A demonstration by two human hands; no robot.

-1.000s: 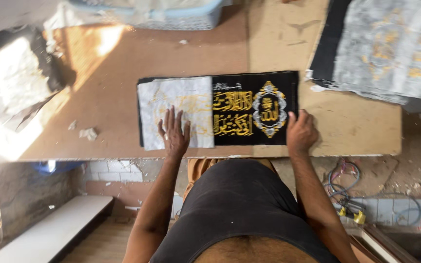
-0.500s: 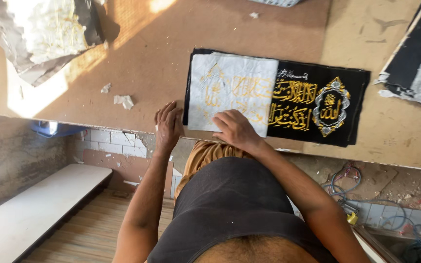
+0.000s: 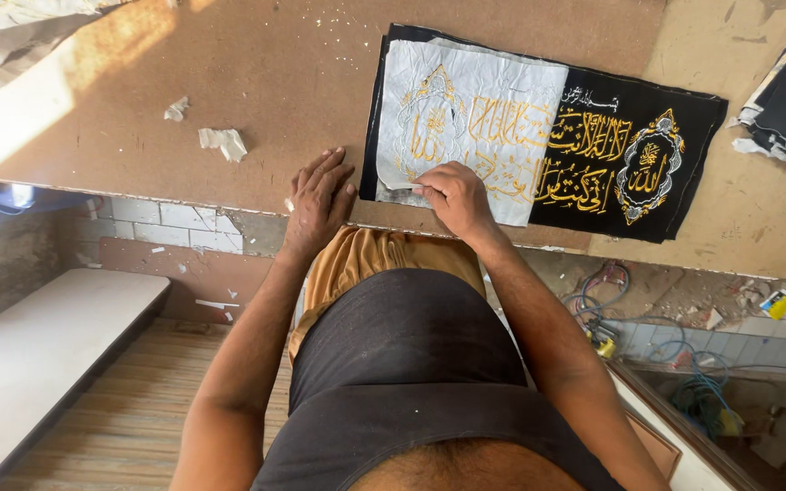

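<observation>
Backing paper [image 3: 466, 118] edge pinched, rt hand [image 3: 455, 193].

A small yellow-and-white pack [image 3: 782, 305], perhaps a carton, lies on the floor rubble.

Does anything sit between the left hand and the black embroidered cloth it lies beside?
Nothing visible does. The left hand lies flat on the board, beside the cloth, with bare board between. The paper scraps lie farther left. The right hand already pinches the paper backing.
</observation>
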